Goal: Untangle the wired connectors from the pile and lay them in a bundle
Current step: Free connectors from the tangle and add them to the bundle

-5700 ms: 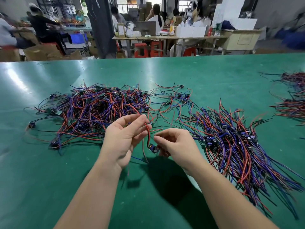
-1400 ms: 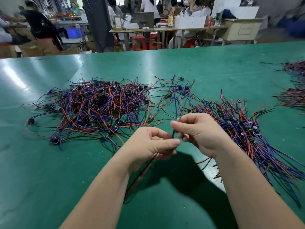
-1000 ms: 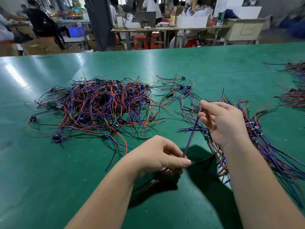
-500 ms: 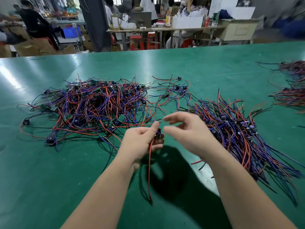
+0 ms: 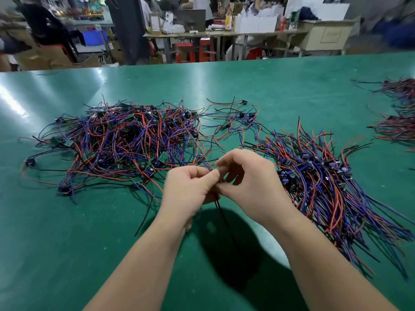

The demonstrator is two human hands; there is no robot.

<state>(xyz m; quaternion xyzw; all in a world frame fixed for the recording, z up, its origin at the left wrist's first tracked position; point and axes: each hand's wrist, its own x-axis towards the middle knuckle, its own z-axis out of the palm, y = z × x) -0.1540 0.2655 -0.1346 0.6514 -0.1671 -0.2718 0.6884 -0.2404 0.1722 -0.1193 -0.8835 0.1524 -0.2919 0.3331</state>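
A tangled pile [image 5: 125,144] of red, blue and black wired connectors with small green boards lies left of centre on the green table [image 5: 67,243]. To the right lies a combed bundle [image 5: 325,182] of the same connectors, wires fanning toward the near right. My left hand [image 5: 190,191] and my right hand [image 5: 249,185] meet in front of the pile, fingers curled, both pinching one wired connector between them. Its red and black wires [image 5: 221,212] hang down below the hands. The connector body is hidden by my fingers.
More wire bundles [image 5: 397,122] lie at the table's far right edge. A few loose connectors [image 5: 238,117] are scattered between pile and bundle. Beyond the table's far edge stand workbenches, red stools and several people.
My right hand has come back to my left hand and now pinches the connector it holds. The wires now hang between both hands.
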